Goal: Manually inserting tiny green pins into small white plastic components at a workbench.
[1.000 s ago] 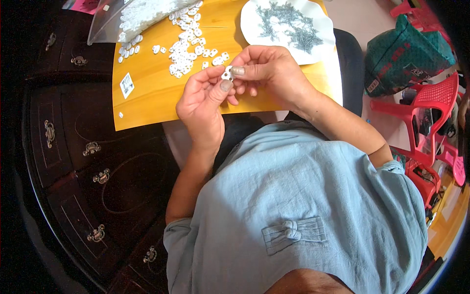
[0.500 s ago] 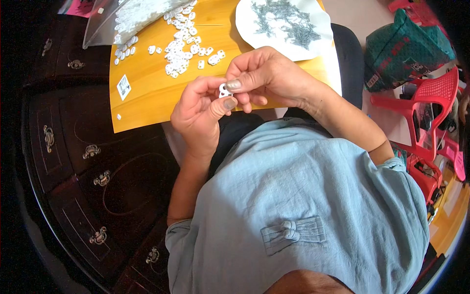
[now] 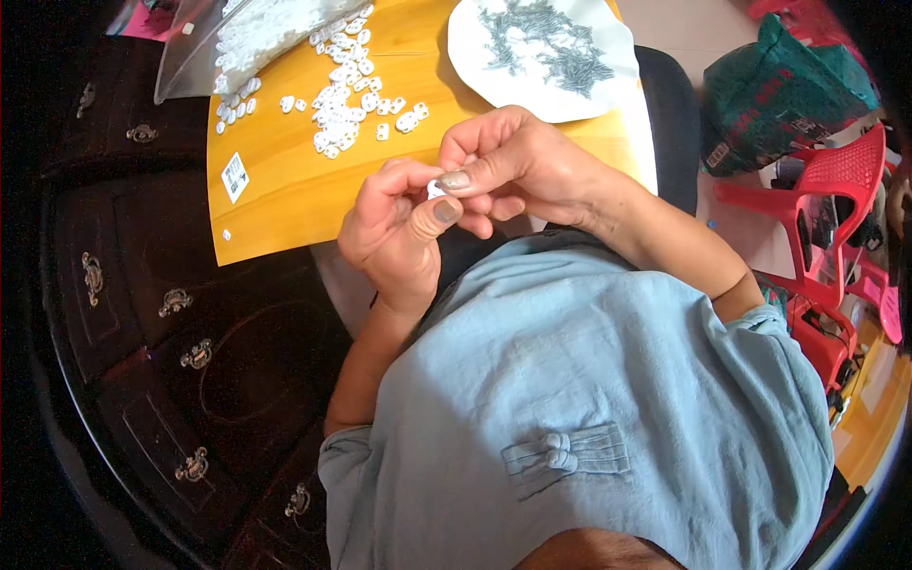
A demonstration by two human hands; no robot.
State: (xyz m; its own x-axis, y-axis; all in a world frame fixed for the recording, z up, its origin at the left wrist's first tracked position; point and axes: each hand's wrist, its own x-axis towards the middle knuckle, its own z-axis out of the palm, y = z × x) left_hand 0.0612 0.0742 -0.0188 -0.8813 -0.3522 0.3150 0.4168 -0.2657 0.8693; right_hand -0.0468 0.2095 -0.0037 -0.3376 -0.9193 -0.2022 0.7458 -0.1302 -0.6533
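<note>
Above the near edge of the table, both my hands meet at a small white plastic piece (image 3: 436, 189), rounded and with a hole seen earlier. My left hand (image 3: 397, 223) pinches it between thumb and fingers. My right hand (image 3: 513, 166) is closed in a pinch against its upper edge; the thumb covers whatever lies under it. Beyond my hands, a loose pile of similar white pieces (image 3: 334, 116), several with two holes, lies on the table. A white plate (image 3: 465, 66) with a wavy rim carries many thin dark grey pieces (image 3: 546, 40), like small screws or pins.
A clear plastic bag (image 3: 185, 66) full of white pieces lies at the table's far left. The yellow wooden table (image 3: 275, 204) adjoins dark drawers (image 3: 180, 247) on the left. Rightward are a dark seat (image 3: 673, 123), a green bag (image 3: 788, 100) and a red plastic chair (image 3: 841, 171).
My hands have shifted slightly down, and more of the white piece is now covered by my fingers. The table and its contents appear moved a little left in view.
</note>
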